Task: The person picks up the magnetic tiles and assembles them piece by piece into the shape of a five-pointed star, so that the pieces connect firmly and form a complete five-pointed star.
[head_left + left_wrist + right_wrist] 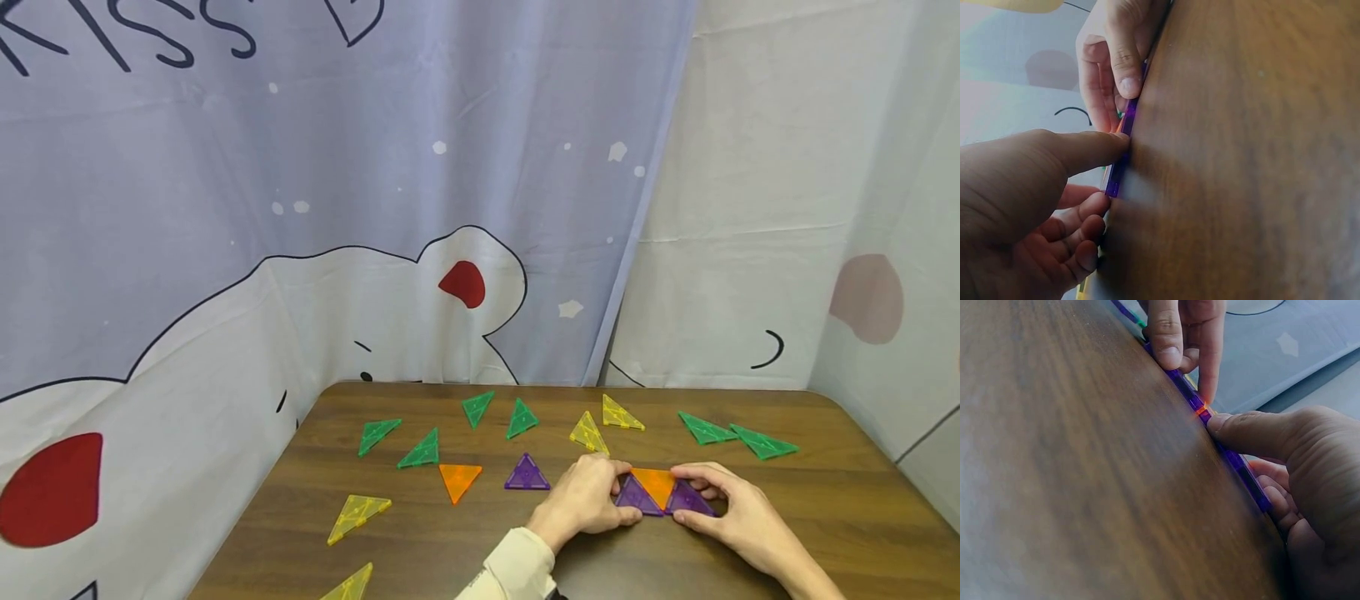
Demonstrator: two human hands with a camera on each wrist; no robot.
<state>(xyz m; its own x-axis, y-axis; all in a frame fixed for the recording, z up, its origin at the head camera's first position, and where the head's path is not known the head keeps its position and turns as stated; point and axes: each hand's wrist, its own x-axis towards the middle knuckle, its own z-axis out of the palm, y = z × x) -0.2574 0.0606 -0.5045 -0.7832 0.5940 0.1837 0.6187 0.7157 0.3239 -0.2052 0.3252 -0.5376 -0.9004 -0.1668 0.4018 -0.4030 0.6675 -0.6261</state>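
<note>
Left hand (588,497) grip clamped on left purple tile (637,499), right hand (741,510) on right purple tile (688,499), orange tile (655,484) between them on bench (420,554); uneven inward pressure could pop it loose.

Across our brown wood-grain bench (420,550) we count six green triangles (422,450), four yellow triangles (357,515), three purple triangles (527,475) and two orange triangles (460,480), one orange fitted between two purples.
</note>
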